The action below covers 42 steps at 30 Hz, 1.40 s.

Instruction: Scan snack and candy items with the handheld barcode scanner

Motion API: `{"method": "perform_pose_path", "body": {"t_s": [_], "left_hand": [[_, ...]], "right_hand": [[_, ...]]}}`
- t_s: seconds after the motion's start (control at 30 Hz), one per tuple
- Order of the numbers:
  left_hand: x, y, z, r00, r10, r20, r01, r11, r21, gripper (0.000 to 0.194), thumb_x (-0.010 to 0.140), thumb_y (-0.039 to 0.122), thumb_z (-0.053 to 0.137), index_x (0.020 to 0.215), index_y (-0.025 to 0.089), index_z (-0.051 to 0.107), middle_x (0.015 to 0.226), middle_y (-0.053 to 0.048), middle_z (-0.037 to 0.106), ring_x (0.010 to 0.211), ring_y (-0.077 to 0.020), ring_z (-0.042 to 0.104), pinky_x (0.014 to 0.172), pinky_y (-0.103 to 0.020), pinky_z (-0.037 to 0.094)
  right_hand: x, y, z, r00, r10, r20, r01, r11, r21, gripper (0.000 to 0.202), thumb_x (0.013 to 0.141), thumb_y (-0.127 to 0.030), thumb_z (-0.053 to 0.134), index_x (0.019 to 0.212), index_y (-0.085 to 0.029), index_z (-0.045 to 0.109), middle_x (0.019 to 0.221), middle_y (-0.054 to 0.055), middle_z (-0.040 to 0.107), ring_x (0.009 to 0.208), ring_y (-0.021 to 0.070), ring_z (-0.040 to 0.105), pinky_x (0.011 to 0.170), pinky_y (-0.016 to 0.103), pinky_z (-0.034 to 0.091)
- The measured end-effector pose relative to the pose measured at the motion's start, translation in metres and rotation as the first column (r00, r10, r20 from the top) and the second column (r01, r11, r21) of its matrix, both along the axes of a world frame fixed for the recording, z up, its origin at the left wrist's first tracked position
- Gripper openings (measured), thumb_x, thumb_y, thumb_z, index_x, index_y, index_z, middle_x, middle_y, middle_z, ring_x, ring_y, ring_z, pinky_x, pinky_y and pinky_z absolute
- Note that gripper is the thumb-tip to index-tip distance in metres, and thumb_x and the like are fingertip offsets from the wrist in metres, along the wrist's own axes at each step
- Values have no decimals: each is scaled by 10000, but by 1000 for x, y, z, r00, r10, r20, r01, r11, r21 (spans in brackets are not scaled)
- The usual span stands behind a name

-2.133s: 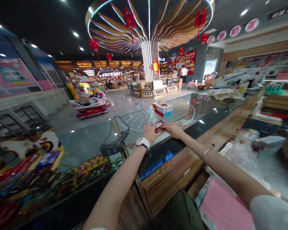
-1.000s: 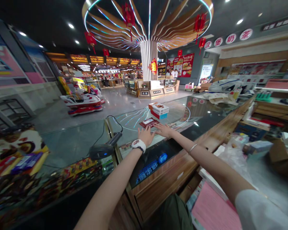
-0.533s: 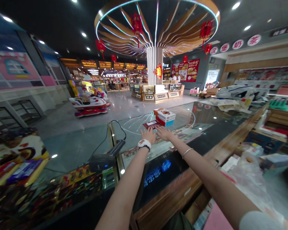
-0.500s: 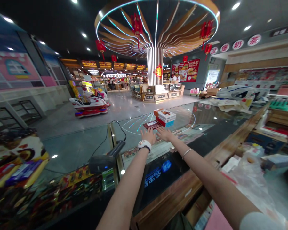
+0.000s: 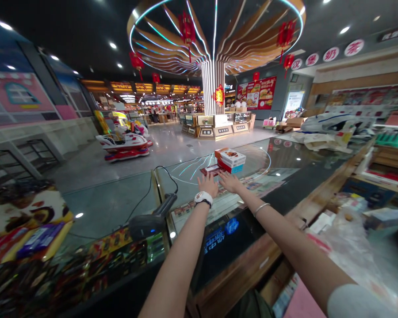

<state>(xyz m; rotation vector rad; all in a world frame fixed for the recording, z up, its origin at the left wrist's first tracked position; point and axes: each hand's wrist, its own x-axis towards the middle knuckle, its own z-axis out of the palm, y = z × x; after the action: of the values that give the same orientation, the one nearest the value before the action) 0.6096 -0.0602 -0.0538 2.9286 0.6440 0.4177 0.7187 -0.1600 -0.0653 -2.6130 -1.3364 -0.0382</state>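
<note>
Both arms reach forward over the glass counter (image 5: 119, 198). My left hand (image 5: 208, 184), with a white watch on its wrist, has its fingers spread at the near edge of a flat dark-red packet (image 5: 211, 169). Beside it, my right hand (image 5: 229, 182) lies with fingers stretched out, its tips close to the packet's right end. Whether the fingertips touch the packet, I cannot tell. Just beyond my right hand sits a small stack of boxes: a white and orange box (image 5: 232, 155) over a red and blue one (image 5: 237, 168).
A black handheld scanner (image 5: 149, 224) with a cable rests left of my arms. Packaged sweets (image 5: 40, 238) fill the lower left. Farther along the counter lies a plastic-wrapped bundle (image 5: 328, 126). Plastic bags (image 5: 354, 238) and boxes stand at the right. A kiddie ride (image 5: 124, 143) stands beyond the counter.
The camera view has shifted slightly. My hands stay side by side by the packet, fingers outstretched, and the boxes keep their place on the counter.
</note>
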Motion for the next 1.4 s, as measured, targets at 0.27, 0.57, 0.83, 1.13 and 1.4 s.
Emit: {"method": "perform_pose_path", "body": {"t_s": [0.27, 0.57, 0.83, 1.13, 1.4], "left_hand": [[-32, -20, 13, 996, 86, 32, -89, 991, 100, 566, 961, 298, 438, 1505, 141, 416, 1607, -157, 344, 1496, -342, 295, 1227, -553, 200], [-102, -41, 61, 997, 6, 72, -18, 985, 170, 642, 890, 221, 524, 1507, 102, 390, 1614, -163, 329, 1512, -349, 246, 1245, -532, 179], [-207, -34, 76, 986, -21, 166, -31, 952, 305, 578, 894, 262, 536, 1462, 183, 471, 1579, -122, 409, 1498, -337, 295, 1251, -566, 155], [-339, -7, 69, 941, 210, 265, -291, 902, 319, 512, 933, 312, 477, 1423, 164, 508, 1546, -126, 456, 1468, -346, 354, 1224, -592, 226], [-430, 3, 64, 874, 334, 352, -445, 841, 308, 489, 937, 316, 458, 1402, 179, 524, 1521, -125, 488, 1463, -327, 364, 1224, -594, 210]], "right_hand": [[-19, -9, 6, 983, -63, 172, 21, 971, 237, 617, 982, -267, 352, 1583, -163, 263, 1632, 98, 300, 1505, 270, 296, 1197, 489, 297], [-85, -18, 30, 957, 28, 288, -128, 934, 335, 699, 894, -200, 445, 1572, -133, 287, 1641, 104, 269, 1519, 278, 258, 1225, 487, 230], [-141, -21, 50, 932, 233, 278, -343, 814, 469, 673, 923, -306, 478, 1562, -183, 305, 1629, 103, 314, 1508, 273, 289, 1213, 518, 258], [-249, 3, 54, 807, 520, 278, -589, 680, 436, 670, 923, -303, 511, 1557, -205, 316, 1620, 94, 337, 1510, 254, 288, 1226, 523, 241], [-336, 39, 61, 676, 690, 261, -727, 563, 393, 650, 931, -309, 519, 1546, -189, 345, 1622, 95, 331, 1505, 251, 299, 1234, 506, 225]]}}
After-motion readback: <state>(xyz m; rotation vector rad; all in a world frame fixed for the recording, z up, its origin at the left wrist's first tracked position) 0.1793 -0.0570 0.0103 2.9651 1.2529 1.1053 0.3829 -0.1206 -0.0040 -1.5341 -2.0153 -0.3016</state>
